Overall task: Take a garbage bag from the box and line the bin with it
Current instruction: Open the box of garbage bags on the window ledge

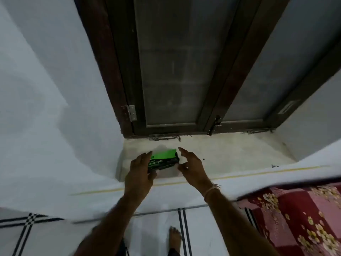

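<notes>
Pale stone sill (230,154) below a dark-framed window carries the green-and-black box (163,162), label reading "GARBAGE BAGS". Left hand (140,171) grips its left end; right hand (191,166) spread, thumb touching its right end.

Both bare forearms are reaching forward and slightly inward from the bottom of the view. The left hand (140,169) is curling palm-down, thumb tucked under, fingers resting against something at its fingertips. The right hand (191,166) is hovering just beside it, open, fingers (182,150) stretching forward and thumb spreading toward the left. A pale thread band (212,191) is circling the right wrist. One bare foot (175,237) is standing below.
</notes>
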